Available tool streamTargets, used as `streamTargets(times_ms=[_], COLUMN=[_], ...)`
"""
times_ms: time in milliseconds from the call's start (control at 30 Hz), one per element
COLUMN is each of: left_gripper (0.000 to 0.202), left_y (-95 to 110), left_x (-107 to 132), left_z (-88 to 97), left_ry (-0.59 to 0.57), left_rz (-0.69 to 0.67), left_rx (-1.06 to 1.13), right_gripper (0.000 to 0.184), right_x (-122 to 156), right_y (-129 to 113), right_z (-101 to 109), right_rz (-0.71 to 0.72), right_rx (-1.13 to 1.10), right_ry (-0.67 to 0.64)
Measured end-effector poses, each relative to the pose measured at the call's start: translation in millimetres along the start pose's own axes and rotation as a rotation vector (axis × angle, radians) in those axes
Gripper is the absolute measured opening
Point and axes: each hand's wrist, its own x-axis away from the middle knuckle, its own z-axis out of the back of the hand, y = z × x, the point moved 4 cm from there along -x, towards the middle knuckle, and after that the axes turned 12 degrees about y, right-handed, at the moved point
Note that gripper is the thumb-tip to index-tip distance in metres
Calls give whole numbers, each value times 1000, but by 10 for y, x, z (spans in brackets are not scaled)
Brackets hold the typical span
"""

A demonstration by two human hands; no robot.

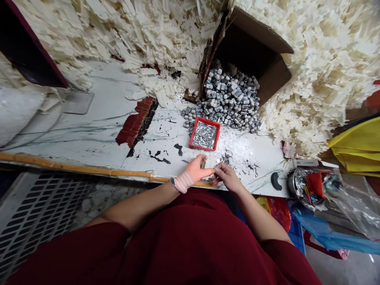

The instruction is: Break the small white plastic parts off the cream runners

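Note:
My left hand (pixel 192 173), in an orange striped glove, and my bare right hand (pixel 227 178) meet at the table's front edge. Between them they pinch a small white plastic piece (pixel 209 162), partly hidden by my fingers. Just beyond my left hand stands a red tray (pixel 205 133) filled with small silver metal parts. Farther back lies a heap of grey metal fittings (pixel 228 99), spilling from an open cardboard box (pixel 252 43). Crumbled white plastic scraps (pixel 237 148) lie beside my right hand.
Heaps of cream plastic pieces (pixel 326 79) bank up around the box and table. A wooden strip (pixel 74 168) runs along the marble-patterned table's (pixel 89 134) front edge. A metal bowl (pixel 303 186) and clear plastic bag (pixel 353 206) sit at right; a vented grate (pixel 38 213) lies below left.

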Motion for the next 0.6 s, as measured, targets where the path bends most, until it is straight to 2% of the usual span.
streamTargets(times_ms=[133, 267, 400, 467, 600], left_gripper=[33, 29, 30, 34, 46], left_y=[65, 162, 195, 181, 151], left_x=[51, 134, 178, 170, 128], left_z=[-12, 5, 16, 35, 99], left_ry=[-35, -42, -51, -47, -23], left_rz=[-83, -126, -179, -195, -213], left_rx=[-59, -165, -206, -211, -100], right_gripper=[50, 46, 46, 46, 51], right_x=[-114, -118, -62, -38, 21], right_y=[-166, -285, -326, -381, -611], right_z=[95, 28, -39, -46, -43], right_rz=[214, 433, 514, 548, 708], right_rx=[163, 388, 408, 422, 679], right_ry=[-40, -79, 18, 23, 31])
